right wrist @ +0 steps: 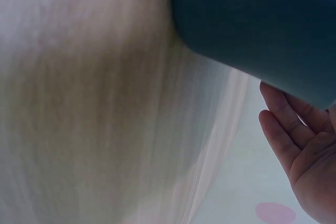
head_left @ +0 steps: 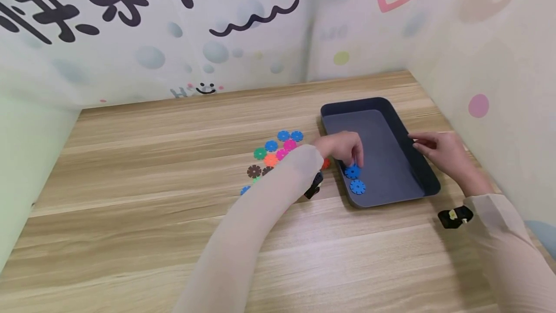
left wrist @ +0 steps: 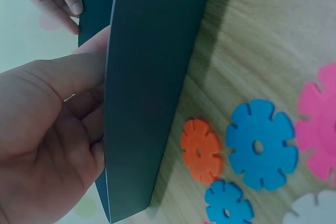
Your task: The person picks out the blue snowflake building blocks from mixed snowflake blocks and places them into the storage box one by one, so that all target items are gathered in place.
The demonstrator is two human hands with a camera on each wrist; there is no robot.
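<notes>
My left hand (head_left: 345, 148) reaches over the near-left wall of a dark grey tray (head_left: 373, 132), fingers bent downward. Its fingertips pinch a blue notched disc (head_left: 353, 172) close to the tray floor; the tray wall hides them in the left wrist view. Beside it, a second blue disc (head_left: 357, 187) lies flat in the tray. At the opposite side, my right hand (head_left: 445, 156) touches the outside of the tray's right wall with thumb and fingertips, its fingers fairly straight. In the right wrist view, the hand (right wrist: 310, 156) is partly hidden by the tray.
Left of the tray, several notched discs lie on the wooden table (head_left: 143, 168), among them a green disc (head_left: 260, 153), a brown disc (head_left: 254, 171) and an orange disc (left wrist: 201, 150). My left sleeve (head_left: 260, 221) covers part of this group. A patterned wall (head_left: 260, 62) stands behind.
</notes>
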